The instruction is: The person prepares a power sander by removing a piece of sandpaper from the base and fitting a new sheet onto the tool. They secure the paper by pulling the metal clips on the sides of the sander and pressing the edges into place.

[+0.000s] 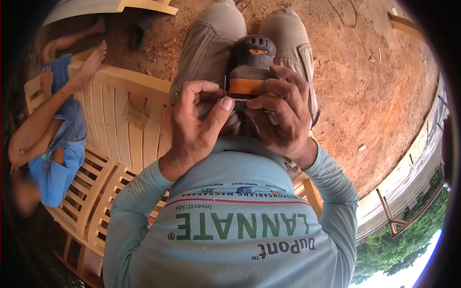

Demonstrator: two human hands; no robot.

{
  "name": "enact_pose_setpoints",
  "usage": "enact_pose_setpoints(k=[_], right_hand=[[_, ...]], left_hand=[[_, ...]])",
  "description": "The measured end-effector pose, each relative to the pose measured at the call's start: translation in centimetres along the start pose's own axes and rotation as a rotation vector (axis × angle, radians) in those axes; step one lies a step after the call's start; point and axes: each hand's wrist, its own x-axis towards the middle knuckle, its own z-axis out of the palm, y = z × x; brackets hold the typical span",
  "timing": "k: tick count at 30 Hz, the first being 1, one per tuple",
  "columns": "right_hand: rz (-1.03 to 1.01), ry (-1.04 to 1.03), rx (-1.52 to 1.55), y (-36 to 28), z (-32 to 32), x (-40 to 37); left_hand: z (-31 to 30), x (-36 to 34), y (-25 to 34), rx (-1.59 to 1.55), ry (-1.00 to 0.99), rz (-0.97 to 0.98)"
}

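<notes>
An orange and grey power sander (252, 60) rests on my lap, between my knees in khaki trousers. My right hand (283, 115) wraps around its orange base from the right side. My left hand (194, 120) grips the base's left edge, with the thumb and fingers pinched on a thin strip or clip (225, 91) there. The underside of the sander is hidden by my fingers. My light blue long-sleeved shirt (230, 225) fills the lower part of the view.
Pale slatted wooden furniture (120, 125) stands close on my left. A person in a blue shirt (57, 144) leans on it, one hand (93, 60) on its top rail. Red dirt ground (365, 86) lies ahead and to the right, with wooden frames (408, 182) at the right edge.
</notes>
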Motion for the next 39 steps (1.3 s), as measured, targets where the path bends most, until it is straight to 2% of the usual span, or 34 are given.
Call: enact_pose_setpoints(k=[3,9,18,21,24,30,39], right_hand=[[0.003,0.01,0.013,0.1,0.1,-0.1],[-0.004,-0.001,0.056,0.6,0.0,-0.2],[-0.099,-0.003,0.052,1.7,-0.6,-0.7],[-0.111,-0.025,0.043,1.7,-0.8,-0.5],[-0.114,-0.037,0.04,1.7,-0.8,-0.5],[-0.122,-0.071,0.034,1.5,-0.7,-0.1],[-0.083,-0.01,0.228,2.4,-1.0,-0.2]], left_hand=[[-0.1,-0.1,-0.8,0.199,-0.037,0.217],[-0.8,1.6,-0.2,0.545,-0.135,0.525],[-0.6,1.6,0.3,0.558,-0.148,0.465],[-0.3,1.7,0.9,0.536,-0.139,0.478],[-1.0,1.8,0.3,0.55,-0.216,0.467],[-1.0,2.3,-0.1,0.539,-0.183,0.509],[-0.1,1.7,0.2,0.534,-0.153,0.362]])
